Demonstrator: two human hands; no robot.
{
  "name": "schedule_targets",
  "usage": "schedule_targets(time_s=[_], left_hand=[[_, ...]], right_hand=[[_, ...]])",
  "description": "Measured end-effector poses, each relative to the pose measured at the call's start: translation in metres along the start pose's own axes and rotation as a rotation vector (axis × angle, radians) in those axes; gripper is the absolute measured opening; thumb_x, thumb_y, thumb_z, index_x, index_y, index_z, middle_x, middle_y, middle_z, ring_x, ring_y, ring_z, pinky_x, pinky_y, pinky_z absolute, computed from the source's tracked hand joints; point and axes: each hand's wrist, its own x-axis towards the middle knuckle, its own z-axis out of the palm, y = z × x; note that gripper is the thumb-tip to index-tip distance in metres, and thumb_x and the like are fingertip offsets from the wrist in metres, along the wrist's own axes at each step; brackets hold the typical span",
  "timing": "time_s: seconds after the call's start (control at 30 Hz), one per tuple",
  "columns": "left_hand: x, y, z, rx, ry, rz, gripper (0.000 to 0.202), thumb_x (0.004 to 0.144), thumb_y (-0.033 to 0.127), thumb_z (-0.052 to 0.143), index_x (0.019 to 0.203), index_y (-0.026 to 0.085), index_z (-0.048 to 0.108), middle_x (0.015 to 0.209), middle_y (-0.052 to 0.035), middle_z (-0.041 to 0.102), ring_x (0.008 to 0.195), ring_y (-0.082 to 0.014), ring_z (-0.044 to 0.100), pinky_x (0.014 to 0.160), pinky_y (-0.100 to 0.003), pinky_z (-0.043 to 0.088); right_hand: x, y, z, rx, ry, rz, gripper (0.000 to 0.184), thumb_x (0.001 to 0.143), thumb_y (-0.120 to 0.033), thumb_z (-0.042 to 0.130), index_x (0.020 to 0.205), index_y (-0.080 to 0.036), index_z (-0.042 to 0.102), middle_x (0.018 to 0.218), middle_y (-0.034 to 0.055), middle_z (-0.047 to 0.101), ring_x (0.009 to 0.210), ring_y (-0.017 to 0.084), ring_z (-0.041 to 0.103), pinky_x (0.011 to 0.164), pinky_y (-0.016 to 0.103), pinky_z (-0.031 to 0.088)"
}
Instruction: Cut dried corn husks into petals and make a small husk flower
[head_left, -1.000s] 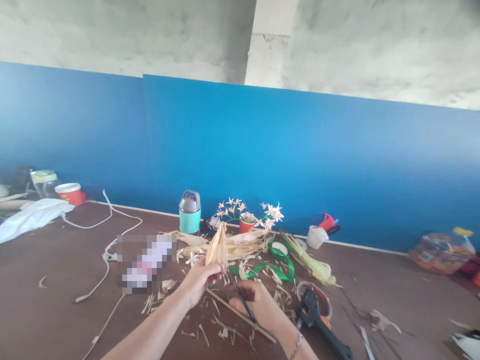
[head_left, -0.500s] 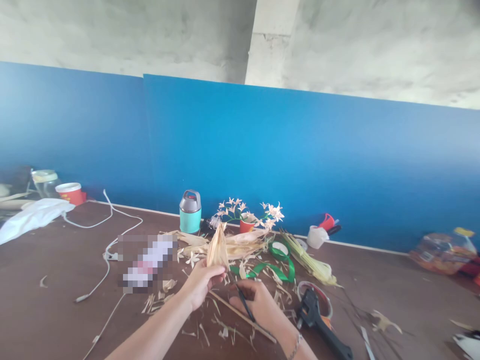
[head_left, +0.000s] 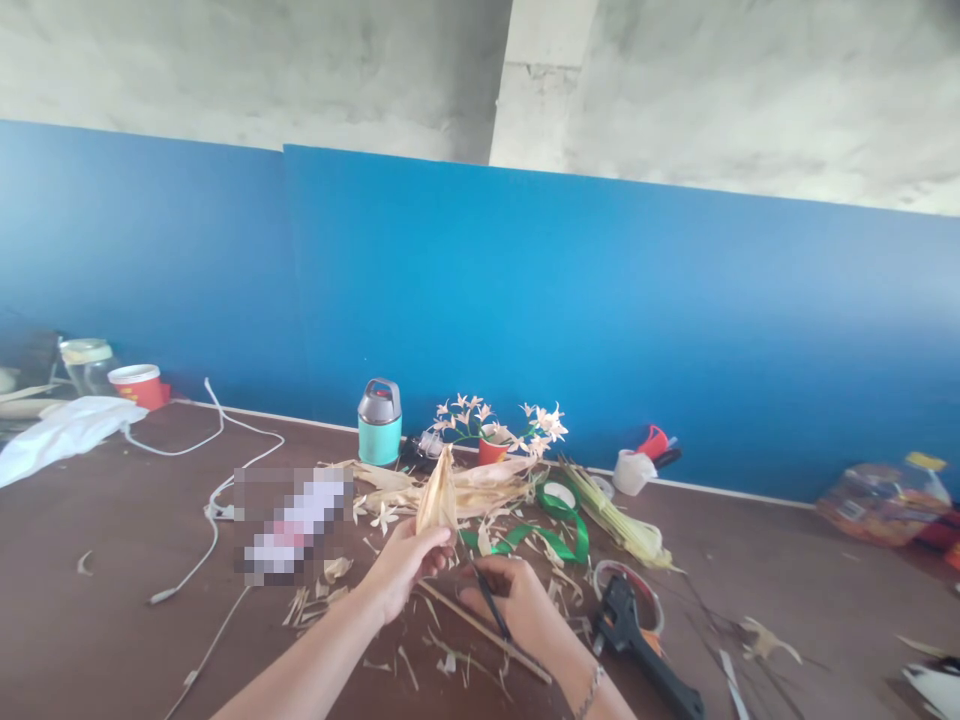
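My left hand (head_left: 412,565) pinches a pale dried corn husk (head_left: 437,495) between thumb and fingers, its pointed end upward. My right hand (head_left: 514,605) is closed round slim dark scissors (head_left: 489,598), whose tip points up and left, just below and right of the husk; their handles are mostly hidden by the fingers. Beneath the hands a thin stick (head_left: 480,630) lies slantwise on the table, among cut husk scraps (head_left: 450,662). More husks (head_left: 487,490) are piled behind my hands, beside a green ribbon roll (head_left: 561,500).
A black glue gun (head_left: 637,640) lies on a tape roll (head_left: 651,595) at right. Behind stand a turquoise flask (head_left: 379,435) and a red cup (head_left: 493,450) with husk flowers (head_left: 547,425). A bundle of pale stalks (head_left: 619,515) lies right; a white cable (head_left: 214,540) runs left.
The scissors' tip has drawn slightly down and away from the husk's lower edge. My left hand still holds the husk, which has tilted a little. Other things stay put.
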Motion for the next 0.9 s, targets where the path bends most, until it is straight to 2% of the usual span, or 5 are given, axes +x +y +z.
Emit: schedule_targets(time_s=[0.13,0.3,0.63,0.9], left_hand=[[-0.0001,0.0001,0.0002,0.002,0.029,0.003,0.004,0.062,0.016,0.063,0.060,0.014,0.060,0.051,0.0020,0.057,0.044,-0.0072,0.047,0.044,-0.019,0.033],[-0.0001,0.0000,0.0003,-0.008,-0.015,0.024,0.007,0.057,0.015,0.067,0.063,0.012,0.064,0.058,-0.0024,0.064,0.051,-0.0100,0.053,0.050,-0.021,0.038],[-0.0004,0.0026,-0.0001,0.034,-0.005,0.082,0.004,0.058,0.013,0.062,0.062,0.012,0.064,0.055,0.0002,0.060,0.049,-0.0094,0.050,0.049,-0.021,0.035],[0.0010,0.0031,-0.0007,0.072,-0.014,0.092,0.005,0.055,0.015,0.063,0.061,0.013,0.063,0.055,0.0011,0.059,0.049,-0.0105,0.050,0.049,-0.022,0.035]], right_hand=[[0.0006,-0.0010,-0.0009,-0.001,0.014,0.025,0.034,0.060,-0.037,0.074,0.084,-0.013,0.072,0.060,0.0006,0.062,0.056,0.014,0.050,0.053,0.023,0.041],[-0.0004,-0.0050,-0.0023,-0.007,0.008,-0.002,0.031,0.062,-0.037,0.073,0.083,-0.014,0.072,0.057,-0.0003,0.060,0.056,0.013,0.049,0.054,0.023,0.041],[0.0004,0.0020,-0.0023,0.080,-0.051,0.018,0.038,0.060,-0.034,0.076,0.091,-0.014,0.070,0.071,0.0028,0.067,0.070,0.019,0.059,0.064,0.025,0.046],[-0.0005,-0.0001,-0.0026,-0.056,-0.021,-0.054,0.025,0.064,-0.034,0.071,0.078,-0.013,0.071,0.068,0.0012,0.065,0.064,0.016,0.054,0.058,0.023,0.043]])
